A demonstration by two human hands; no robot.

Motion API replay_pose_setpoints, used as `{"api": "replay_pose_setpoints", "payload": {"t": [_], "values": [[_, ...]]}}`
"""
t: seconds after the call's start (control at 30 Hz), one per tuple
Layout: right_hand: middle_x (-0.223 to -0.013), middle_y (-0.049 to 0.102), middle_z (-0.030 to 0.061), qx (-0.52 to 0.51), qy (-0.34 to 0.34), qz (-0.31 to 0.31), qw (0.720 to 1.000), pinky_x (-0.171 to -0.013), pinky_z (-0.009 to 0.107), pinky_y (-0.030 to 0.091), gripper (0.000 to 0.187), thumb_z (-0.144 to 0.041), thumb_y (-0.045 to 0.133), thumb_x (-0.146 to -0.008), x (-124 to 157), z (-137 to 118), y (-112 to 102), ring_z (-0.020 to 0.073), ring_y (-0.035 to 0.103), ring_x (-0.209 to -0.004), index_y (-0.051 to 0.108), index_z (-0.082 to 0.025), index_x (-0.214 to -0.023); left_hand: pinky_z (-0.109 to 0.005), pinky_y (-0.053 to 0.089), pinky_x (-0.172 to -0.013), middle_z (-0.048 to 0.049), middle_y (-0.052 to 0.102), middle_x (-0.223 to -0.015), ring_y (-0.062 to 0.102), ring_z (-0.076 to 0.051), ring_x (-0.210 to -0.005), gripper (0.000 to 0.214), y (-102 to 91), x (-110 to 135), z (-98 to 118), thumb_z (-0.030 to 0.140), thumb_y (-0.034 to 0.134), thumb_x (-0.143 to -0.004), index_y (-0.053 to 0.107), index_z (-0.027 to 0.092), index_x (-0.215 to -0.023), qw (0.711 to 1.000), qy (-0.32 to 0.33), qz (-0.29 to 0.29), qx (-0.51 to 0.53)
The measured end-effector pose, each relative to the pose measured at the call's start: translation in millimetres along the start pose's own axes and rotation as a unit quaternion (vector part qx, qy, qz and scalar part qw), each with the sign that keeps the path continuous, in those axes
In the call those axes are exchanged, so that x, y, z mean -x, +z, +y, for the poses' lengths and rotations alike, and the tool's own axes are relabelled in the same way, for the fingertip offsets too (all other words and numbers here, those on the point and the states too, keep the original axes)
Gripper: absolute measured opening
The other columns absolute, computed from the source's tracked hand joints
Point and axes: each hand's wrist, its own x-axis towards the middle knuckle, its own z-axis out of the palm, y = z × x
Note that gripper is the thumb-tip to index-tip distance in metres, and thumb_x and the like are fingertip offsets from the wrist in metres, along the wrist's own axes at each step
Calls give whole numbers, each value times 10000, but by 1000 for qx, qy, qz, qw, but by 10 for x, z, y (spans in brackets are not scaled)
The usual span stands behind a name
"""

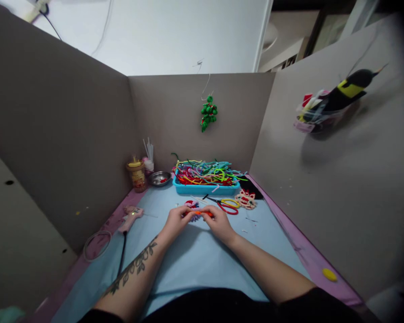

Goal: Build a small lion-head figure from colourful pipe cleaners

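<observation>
My left hand (175, 220) and my right hand (218, 221) meet over the light blue mat (195, 260), fingers pinched. Between them they grip an orange pipe cleaner (202, 214), held level just above the mat. A small red and purple pipe-cleaner piece (192, 206) lies right behind my fingertips. Beyond it stands a blue tray (205, 189) heaped with several coloured pipe cleaners (205, 172).
Red and yellow-handled scissors (228, 205) and a pink craft figure (245, 199) lie right of the hands. A pink glue gun (131, 218) with its cord rests at left. A jar (137, 176) and metal bowl (159, 178) stand at the back. Grey partition walls enclose the desk; a green ornament (208, 112) hangs there.
</observation>
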Motion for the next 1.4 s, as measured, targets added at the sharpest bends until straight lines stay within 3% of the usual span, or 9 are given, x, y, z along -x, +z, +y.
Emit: {"api": "replay_pose_setpoints", "payload": {"t": [0.2, 0.37, 0.57, 0.73, 0.9, 1.17, 1.4], "values": [[-783, 659, 39, -69, 66, 19, 995, -640, 286, 487, 202, -317, 580, -765, -51, 90, 7, 166, 604, -677, 641, -167, -886, -245, 502, -643, -64, 722, -864, 645, -169, -719, 234, 22, -22, -71, 334, 650, -741, 700, 146, -870, 997, -25, 18, 76], [-807, 649, 43, -170, 114, 41, 978, -621, 297, 506, 353, -355, 665, -677, -87, 99, 28, 166, 613, -661, 584, -170, -966, -256, 512, -673, -71, 720, -845, 646, -171, -736, 215, -26, -43, -68, 322, 648, -752, 703, 147, -864, 995, -21, 59, 81], [-619, 582, -4, -173, 126, 72, 974, -543, 265, 461, 335, -454, 682, -664, -99, 64, 9, 147, 579, -560, 555, -173, -794, -261, 522, -674, -66, 714, -858, 649, -164, -741, 191, -50, -32, -32, 293, 637, -770, 684, 151, -889, 996, -7, 75, 41], [-591, 588, -4, -171, 126, 45, 976, -551, 272, 450, 358, -495, 688, -665, -71, 29, 29, 147, 564, -548, 559, -176, -766, -283, 516, -752, -90, 695, -1018, 641, -196, -917, 254, -18, 12, -46, 245, 632, -789, 662, 186, -1034, 997, 67, 32, -14], [-623, 612, 4, -173, 111, 15, 979, -571, 273, 456, 319, -461, 689, -688, -39, 46, 50, 150, 573, -576, 587, -173, -782, -303, 489, -793, -77, 713, -965, 638, -194, -889, 193, -16, 14, -51, 236, 588, -829, 690, 207, -990, 993, 100, 19, -60], [-705, 654, 23, -123, 63, -5, 990, -657, 293, 487, 145, -305, 620, -741, -22, 11, 13, 166, 612, -674, 627, -168, -788, -258, 444, -734, -53, 715, -832, 620, -165, -779, 205, -87, -6, -8, 291, 537, -859, 714, 188, -872, 995, 62, -15, -77], [-715, 676, 35, -43, 27, -7, 999, -677, 296, 491, 77, -202, 593, -714, -24, 55, -29, 173, 619, -688, 653, -168, -747, -229, 431, -649, -42, 703, -725, 605, -156, -689, 303, -104, -27, -18, 363, 524, -836, 722, 142, -777, 997, -17, -80, -14]]}}
